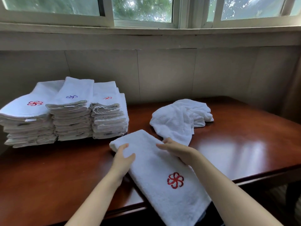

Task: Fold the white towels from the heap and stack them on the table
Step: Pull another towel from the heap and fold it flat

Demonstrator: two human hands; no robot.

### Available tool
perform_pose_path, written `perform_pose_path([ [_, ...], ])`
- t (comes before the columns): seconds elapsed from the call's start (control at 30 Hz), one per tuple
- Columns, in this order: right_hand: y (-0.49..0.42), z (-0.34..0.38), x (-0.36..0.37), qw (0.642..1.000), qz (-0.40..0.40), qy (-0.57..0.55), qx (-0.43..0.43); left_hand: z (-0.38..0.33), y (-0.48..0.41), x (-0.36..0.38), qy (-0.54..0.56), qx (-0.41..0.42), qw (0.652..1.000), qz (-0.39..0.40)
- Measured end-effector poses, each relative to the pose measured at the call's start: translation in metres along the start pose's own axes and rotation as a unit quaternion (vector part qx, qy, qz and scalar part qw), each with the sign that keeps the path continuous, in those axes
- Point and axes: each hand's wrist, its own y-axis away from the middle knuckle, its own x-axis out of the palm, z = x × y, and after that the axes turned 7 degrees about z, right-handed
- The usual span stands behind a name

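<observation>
A long white towel (pixel 156 168) with a red flower emblem lies folded lengthwise across the dark wooden table (pixel 65 168), its near end hanging over the front edge. My left hand (pixel 123 159) grips the towel's left edge near the far end, thumb on top. My right hand (pixel 175 150) holds the right edge opposite it, fingers curled over the cloth. A small crumpled heap of white towels (pixel 180 118) lies just beyond my right hand. At the far left stand three stacks of folded towels (pixel 68 115) side by side.
The table backs onto a panelled wall (pixel 162 70) under a row of windows. Bare polished wood stretches to the right of the heap and in front of the stacks. The table's front edge runs diagonally at lower right.
</observation>
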Motion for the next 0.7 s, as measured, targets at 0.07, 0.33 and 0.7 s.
perform_pose_path([
  [0.07,0.001,0.0,0.003,0.998,0.017,-0.055,-0.029,-0.005,0.001,-0.01,0.079,-0.04,0.996,0.012],
  [0.33,0.006,0.017,0.03,0.97,0.135,-0.168,-0.111,-0.042,0.012,-0.056,0.126,0.039,0.99,0.044],
  [0.7,-0.01,0.177,0.077,0.906,0.229,-0.246,-0.257,-0.164,0.023,-0.191,0.11,0.161,0.981,0.005],
])
